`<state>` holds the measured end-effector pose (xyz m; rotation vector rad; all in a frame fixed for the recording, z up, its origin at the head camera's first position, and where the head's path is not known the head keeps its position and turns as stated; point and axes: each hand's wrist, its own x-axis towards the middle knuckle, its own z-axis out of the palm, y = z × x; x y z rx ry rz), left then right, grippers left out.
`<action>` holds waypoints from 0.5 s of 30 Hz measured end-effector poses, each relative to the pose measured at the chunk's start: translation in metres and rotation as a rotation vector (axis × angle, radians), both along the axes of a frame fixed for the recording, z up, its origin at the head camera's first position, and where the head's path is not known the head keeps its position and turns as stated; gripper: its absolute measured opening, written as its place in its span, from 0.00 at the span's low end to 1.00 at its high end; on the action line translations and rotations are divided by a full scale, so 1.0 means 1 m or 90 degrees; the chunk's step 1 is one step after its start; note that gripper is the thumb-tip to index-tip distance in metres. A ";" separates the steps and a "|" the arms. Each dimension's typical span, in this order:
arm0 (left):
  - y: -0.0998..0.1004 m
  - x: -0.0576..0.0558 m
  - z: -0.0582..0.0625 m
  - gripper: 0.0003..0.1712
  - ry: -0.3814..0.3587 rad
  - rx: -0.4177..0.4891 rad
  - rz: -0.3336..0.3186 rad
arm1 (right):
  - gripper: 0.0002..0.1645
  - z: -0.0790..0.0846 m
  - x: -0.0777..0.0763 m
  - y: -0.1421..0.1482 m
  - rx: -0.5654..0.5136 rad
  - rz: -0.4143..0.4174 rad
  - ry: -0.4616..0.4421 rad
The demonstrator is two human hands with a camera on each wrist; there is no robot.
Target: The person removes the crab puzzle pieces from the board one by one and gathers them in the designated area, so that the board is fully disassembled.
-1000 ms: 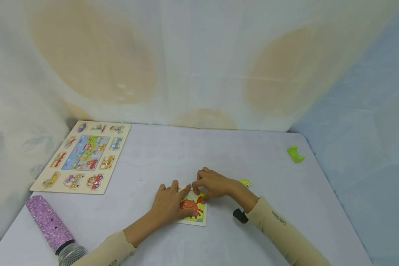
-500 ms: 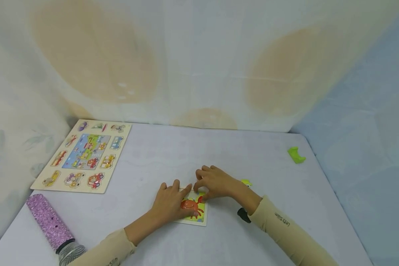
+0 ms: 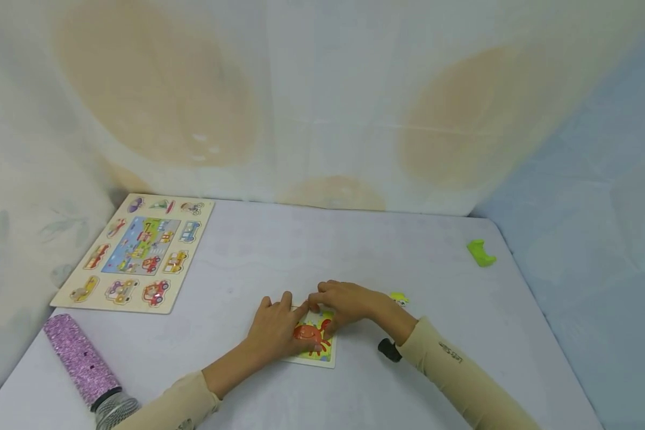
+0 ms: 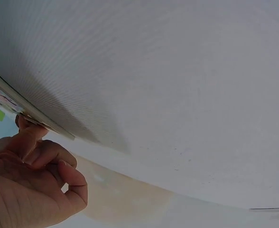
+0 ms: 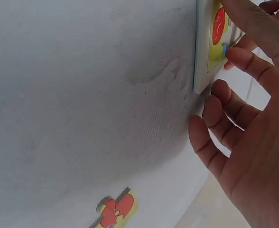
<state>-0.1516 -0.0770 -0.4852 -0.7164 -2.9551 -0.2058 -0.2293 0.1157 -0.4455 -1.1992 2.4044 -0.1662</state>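
Left hand (image 3: 272,333) grips the crab puzzle (image 3: 307,332), prolly steadying it; right hand (image 3: 348,302) has narrow fingers there, can't tell if pinching.

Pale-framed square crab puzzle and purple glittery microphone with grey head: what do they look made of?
Crab puzzle: probably wood or fibreboard with a smooth printed face; pale, thick, straight edge in the right wrist view. Microphone handle: coated in glitter, by its speckled sparkle, core unclear; grey head likely metal mesh, by its crosshatching.

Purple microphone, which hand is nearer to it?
Left. The left hand is right of the microphone, touching the crab puzzle; the right hand is farther right.
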 end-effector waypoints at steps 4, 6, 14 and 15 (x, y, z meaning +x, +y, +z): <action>0.000 0.000 0.000 0.54 0.000 -0.004 0.002 | 0.25 0.000 -0.001 0.003 -0.014 -0.023 -0.016; 0.001 0.000 0.000 0.54 -0.001 -0.008 0.004 | 0.23 0.001 -0.002 0.006 -0.029 -0.039 -0.022; 0.001 -0.002 -0.002 0.56 0.004 -0.009 0.002 | 0.21 0.002 0.002 0.025 -0.095 -0.096 -0.046; 0.001 -0.001 -0.003 0.56 0.013 -0.010 0.000 | 0.21 0.001 0.003 0.027 -0.105 -0.100 -0.043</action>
